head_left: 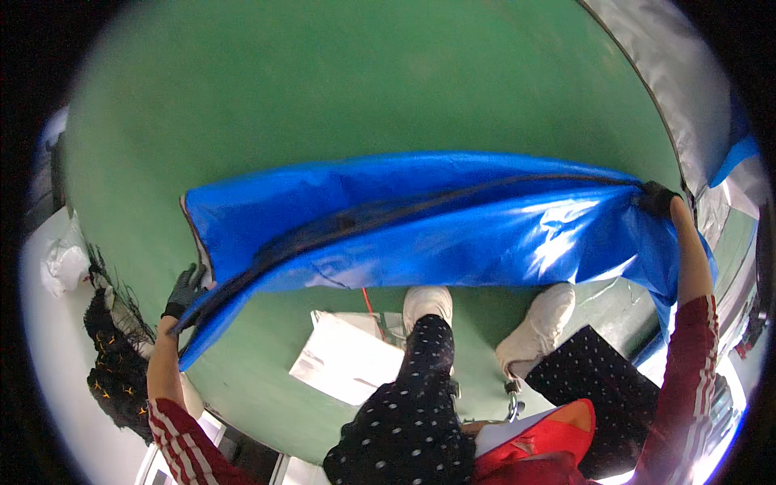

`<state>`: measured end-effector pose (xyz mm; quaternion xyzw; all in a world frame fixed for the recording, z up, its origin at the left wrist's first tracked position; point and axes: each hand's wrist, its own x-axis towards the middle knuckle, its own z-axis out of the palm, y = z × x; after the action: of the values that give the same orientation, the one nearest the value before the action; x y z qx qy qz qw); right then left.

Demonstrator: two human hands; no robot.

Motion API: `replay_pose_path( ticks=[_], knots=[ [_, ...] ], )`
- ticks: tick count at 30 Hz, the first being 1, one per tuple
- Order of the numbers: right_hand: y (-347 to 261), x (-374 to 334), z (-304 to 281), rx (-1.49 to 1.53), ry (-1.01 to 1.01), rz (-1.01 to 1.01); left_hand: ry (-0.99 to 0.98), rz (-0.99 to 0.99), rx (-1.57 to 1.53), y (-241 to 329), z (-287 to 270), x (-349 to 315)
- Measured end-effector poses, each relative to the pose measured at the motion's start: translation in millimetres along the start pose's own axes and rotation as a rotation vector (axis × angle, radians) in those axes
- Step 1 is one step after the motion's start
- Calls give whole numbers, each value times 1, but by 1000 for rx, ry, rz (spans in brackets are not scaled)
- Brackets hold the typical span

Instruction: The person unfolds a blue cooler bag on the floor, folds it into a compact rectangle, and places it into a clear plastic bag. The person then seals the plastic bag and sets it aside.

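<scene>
A long blue plastic sheet (453,234), glossy like tarpaulin and with a dark band running along it, is stretched across in front of me. My left hand (187,293), in a dark grey glove, grips its near left corner, where the dark band ends. At the far right end, my right hand (659,200) is closed around the gathered sheet, in a black glove. Between the two hands the sheet sags in folds, and a loose part hangs down below my right forearm. Folds partly hide the fingers of both hands.
Beneath the sheet is a broad green surface (364,81). A white box-like object (347,360) lies close to my white shoes (427,305). Dark fuzzy material (117,364) is at the left, and silvery sheeting (671,73) lies along the right.
</scene>
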<state>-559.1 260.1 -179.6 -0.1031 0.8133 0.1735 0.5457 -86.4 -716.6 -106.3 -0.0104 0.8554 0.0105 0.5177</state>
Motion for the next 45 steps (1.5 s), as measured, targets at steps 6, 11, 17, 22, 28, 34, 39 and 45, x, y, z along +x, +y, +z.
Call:
replay_pose_path(
  ticks=[6,11,17,22,28,34,39,45],
  knots=[
    [0,-10,-15,-33,-44,33,574,-474,-1133,-2,74,-60],
    [-15,-4,-5,-79,67,40,930,-360,-1629,44,122,-37],
    [-34,12,19,-117,240,45,703,-943,-1045,103,175,-27],
    [-42,16,40,-140,342,71,453,-1035,-648,124,212,-23],
    [-100,-43,42,-265,786,248,1152,-1421,-497,179,163,91],
    [-37,-233,89,-32,1071,-419,1618,-191,-441,321,-2,108],
    [58,-285,252,653,557,-120,1289,347,-402,428,-102,54],
    [123,-244,454,1177,678,290,761,484,-11,512,-169,24]
  ],
)
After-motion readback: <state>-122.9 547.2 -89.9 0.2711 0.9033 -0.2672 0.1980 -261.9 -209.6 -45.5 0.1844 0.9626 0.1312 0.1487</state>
